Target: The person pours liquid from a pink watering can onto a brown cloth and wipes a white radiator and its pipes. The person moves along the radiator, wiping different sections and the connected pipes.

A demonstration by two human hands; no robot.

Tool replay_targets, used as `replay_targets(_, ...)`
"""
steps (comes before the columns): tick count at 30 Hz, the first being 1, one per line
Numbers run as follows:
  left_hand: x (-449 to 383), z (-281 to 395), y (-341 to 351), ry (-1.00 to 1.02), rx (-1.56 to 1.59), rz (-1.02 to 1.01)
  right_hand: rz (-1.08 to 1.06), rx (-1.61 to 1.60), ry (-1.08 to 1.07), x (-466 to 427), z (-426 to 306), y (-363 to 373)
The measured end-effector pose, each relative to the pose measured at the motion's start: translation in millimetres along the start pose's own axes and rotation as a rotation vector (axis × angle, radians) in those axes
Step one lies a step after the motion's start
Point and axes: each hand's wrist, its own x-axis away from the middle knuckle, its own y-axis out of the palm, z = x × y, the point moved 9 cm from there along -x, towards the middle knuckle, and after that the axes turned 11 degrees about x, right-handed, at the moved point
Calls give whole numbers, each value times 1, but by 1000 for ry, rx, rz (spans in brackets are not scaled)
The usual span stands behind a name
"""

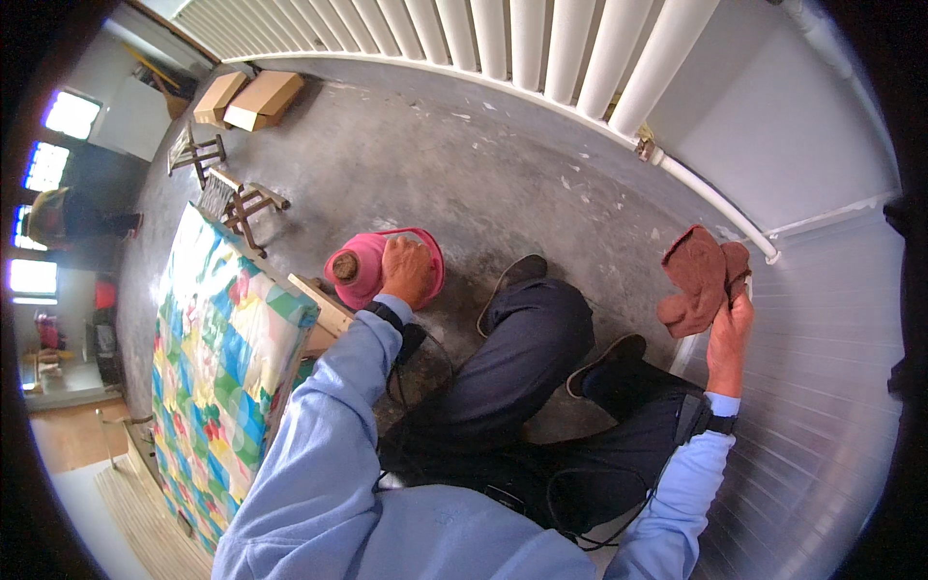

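Observation:
On the left side of the view, my left hand [407, 267] is closed on a pink vacuum flask [362, 250]. A brown cork-like stopper [346, 267] sits in the flask's mouth. Past my knuckles a pink loop, apparently the handle [437, 264], curves around; my fingers hide part of it. Over on the right, my right hand [731, 322] grips a crumpled reddish-brown cloth [696, 279] and holds it up near the wall. Parts of the cloth hang in folds beyond my fingertips.
Left of me is a table with a colourful patterned cover [217, 341]. Beyond it stand folding stools [243, 203] and cardboard boxes [261, 100]. A white radiator [493, 43] and its pipe [714, 196] run along the wall. Cables hang by my legs over the concrete floor [435, 159].

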Motion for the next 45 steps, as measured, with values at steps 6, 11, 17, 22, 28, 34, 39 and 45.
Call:
replay_targets(6,-17,-6,26,42,-55,-173,-27,57,44,-2,5,2)
replay_targets(11,-23,-7,30,48,-80,-249,-40,85,15,1,-3,3)
replay_targets(17,-23,-40,34,-66,-94,-313,-37,92,15,2,-2,0)
replay_targets(22,-16,-82,34,-198,-92,-278,-30,81,1,0,2,1)
replay_targets(28,-16,-90,39,-210,-88,-219,4,135,-50,3,-14,2)
replay_targets(34,-19,-62,22,-151,36,-117,41,102,-105,4,-22,0)
replay_targets(39,-28,-49,-13,-171,129,-156,76,180,-84,0,-12,-3)
replay_targets(45,-68,4,-172,28,630,248,77,93,-31,0,-6,0)
